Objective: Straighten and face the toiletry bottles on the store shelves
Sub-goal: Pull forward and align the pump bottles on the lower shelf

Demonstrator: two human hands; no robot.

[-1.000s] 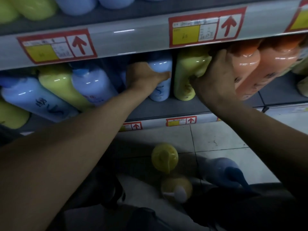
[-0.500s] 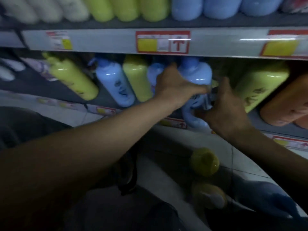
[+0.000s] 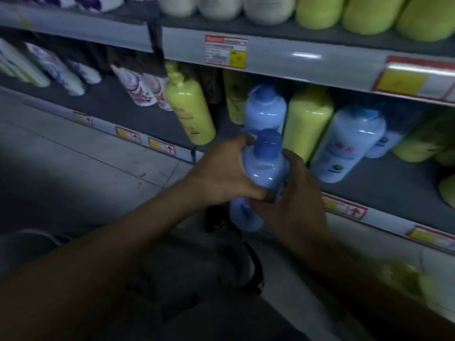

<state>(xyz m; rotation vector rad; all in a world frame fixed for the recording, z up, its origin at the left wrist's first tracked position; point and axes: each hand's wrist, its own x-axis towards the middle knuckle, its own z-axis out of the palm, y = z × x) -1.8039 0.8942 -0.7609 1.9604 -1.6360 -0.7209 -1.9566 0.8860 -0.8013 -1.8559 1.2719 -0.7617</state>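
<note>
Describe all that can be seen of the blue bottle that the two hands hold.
The blue bottle has a pale blue, glossy body that looks like plastic and a darker blue cap. It is off the shelf, held in front of it, cap toward the row. The left hand grips its left side, the right hand its right side and lower part. No label can be read.

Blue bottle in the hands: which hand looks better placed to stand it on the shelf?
Probably the left hand: it wraps the blue bottle high up, nearest the gap beside the yellow bottle. The right hand cups its lower side.
</note>
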